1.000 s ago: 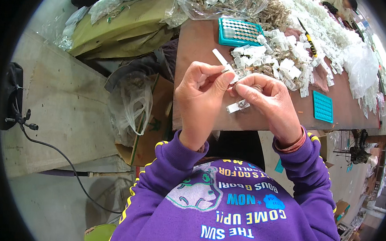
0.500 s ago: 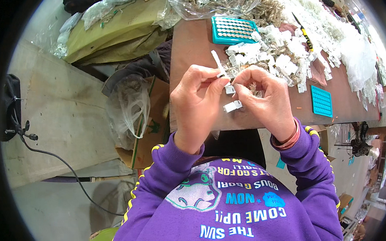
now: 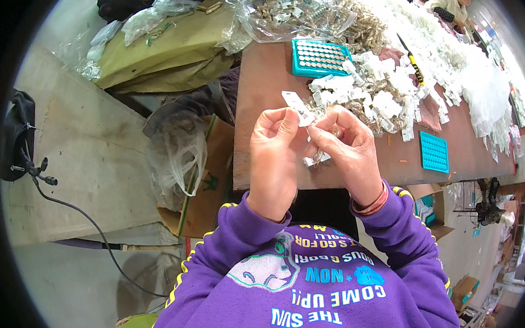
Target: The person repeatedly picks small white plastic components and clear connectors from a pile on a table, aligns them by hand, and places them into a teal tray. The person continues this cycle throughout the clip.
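Between the thumb and fingers of my left hand [image 3: 276,150] is a flat white plastic piece [image 3: 296,105], its broad face turned up and its far end sticking out. My right hand [image 3: 352,149] is closed in a pinch close beside it, at what looks like thin wire by the piece's near end; the fingers hide most of it. A small white housing [image 3: 310,162] lies on the table under my right fingers, partly covered. Just beyond both hands spreads a heap of white plastic housings [image 3: 385,104] with tangled thin wires.
A teal tray [image 3: 295,71] with rows of silver discs stands at the back of the brown table [image 3: 266,76]. Another teal tray [image 3: 434,153] lies to the right. A yellow-and-black cutter [image 3: 417,71] rests against the heap. Clear bags [image 3: 481,109] lie far right; a person [image 3: 451,7] sits beyond.
The white piece has turned from edge-on to showing its broad face. My right hand has shifted slightly, still pinching beside it. The whole view has tilted a little.
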